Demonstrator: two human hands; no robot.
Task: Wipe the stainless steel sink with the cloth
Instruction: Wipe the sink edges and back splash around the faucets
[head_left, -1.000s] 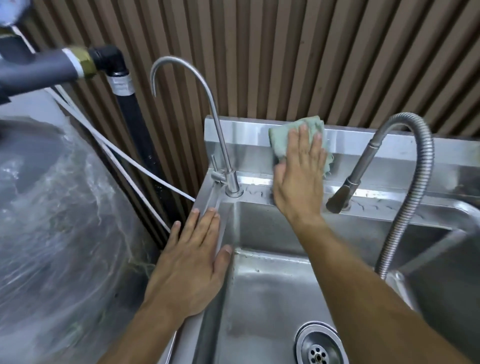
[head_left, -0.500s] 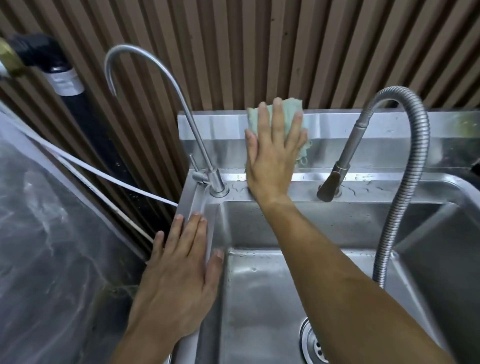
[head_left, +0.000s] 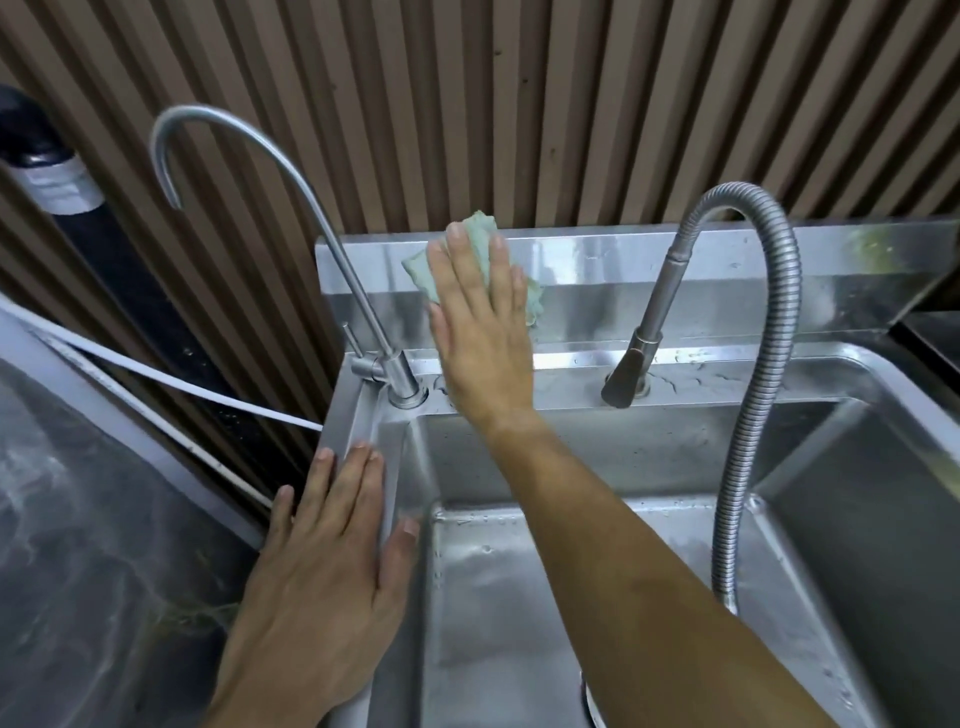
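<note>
**Inspector A:** Nearest the camera, what is on record?

**Inspector B:** The left hand (head_left: 332, 561) lies flat on the left rim of the stainless steel sink (head_left: 519, 597). Its fingers (head_left: 358, 483) are straight and hold nothing; the thumb reaches over the inner edge of the basin. Left of the rim sits a bulky object under clear plastic wrap (head_left: 93, 545).

**Inspector A:** And the basin itself?

**Inspector B:** Water droplets show on the basin floor. Only a sliver of the drain (head_left: 589, 706) is visible beneath the right forearm, which crosses the basin diagonally.

**Inspector A:** Further back?

**Inspector B:** The right hand (head_left: 483, 332) presses the cloth (head_left: 480, 236), pale green, flat against the upright back panel of the sink. Its fingers are extended and close together, spread over the cloth rather than curled round it. The cloth shows above the fingertips and at both sides of the hand.

**Inspector A:** Fittings?

**Inspector B:** A slim gooseneck tap (head_left: 291, 171) stands just left of that hand; a flexible hose faucet (head_left: 748, 332) arches to its right, nozzle resting near the ledge. A white tube (head_left: 171, 384) runs in from the left. A black pipe (head_left: 119, 260) stands beside a ribbed brown wall (head_left: 519, 104) at the rear
</note>
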